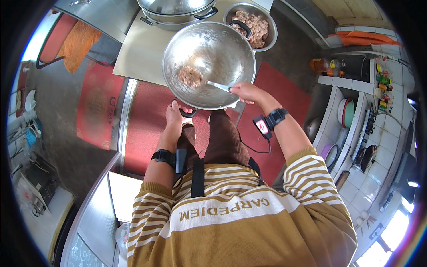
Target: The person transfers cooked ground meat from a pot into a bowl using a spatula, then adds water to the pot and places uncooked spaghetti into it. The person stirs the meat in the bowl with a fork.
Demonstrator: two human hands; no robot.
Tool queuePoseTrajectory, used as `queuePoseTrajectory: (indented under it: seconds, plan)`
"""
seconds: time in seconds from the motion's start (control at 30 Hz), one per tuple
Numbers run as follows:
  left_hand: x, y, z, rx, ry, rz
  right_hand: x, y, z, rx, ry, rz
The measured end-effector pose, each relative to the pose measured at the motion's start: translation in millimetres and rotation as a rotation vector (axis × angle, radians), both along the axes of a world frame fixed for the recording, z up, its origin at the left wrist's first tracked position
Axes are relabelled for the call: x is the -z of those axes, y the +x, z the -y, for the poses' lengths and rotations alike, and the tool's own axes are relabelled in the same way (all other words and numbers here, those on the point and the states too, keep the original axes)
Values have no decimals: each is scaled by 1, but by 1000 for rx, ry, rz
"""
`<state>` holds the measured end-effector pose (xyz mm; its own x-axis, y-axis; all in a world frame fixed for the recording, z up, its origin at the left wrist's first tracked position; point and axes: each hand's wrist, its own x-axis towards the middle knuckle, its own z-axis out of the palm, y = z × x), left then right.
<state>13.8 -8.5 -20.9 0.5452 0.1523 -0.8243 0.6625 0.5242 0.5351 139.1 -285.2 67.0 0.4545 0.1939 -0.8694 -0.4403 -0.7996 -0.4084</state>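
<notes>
A wide stainless steel pan (230,66) with black side handles sits tilted at the near edge of the table. My left hand (174,115) grips its near black handle (188,114). In my right hand (248,92) is the handle of a metal utensil (218,85), which reaches into the pan. A lump of minced meat mixture (190,76) lies at the utensil's far end, on the left side of the pan, and hides the utensil's head. Smears of residue coat the pan's inner wall.
Behind the pan stand a lidded steamer pot (176,15) and a steel bowl (274,35) heaped with minced meat (255,26), all on a pale table (143,56). Red mats (150,116) cover the floor. A tiled counter (362,193) with bottles (383,79) runs along the right.
</notes>
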Motion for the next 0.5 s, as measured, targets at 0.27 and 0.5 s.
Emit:
queuePoseTrajectory:
  seconds: [0.27,0.5]
  plan:
    - [0,5,5,-152,-31,27,5,75,-3,-515,-207,695]
    - [4,2,1,-165,-110,32,-53,95,-20,-817,-124,782]
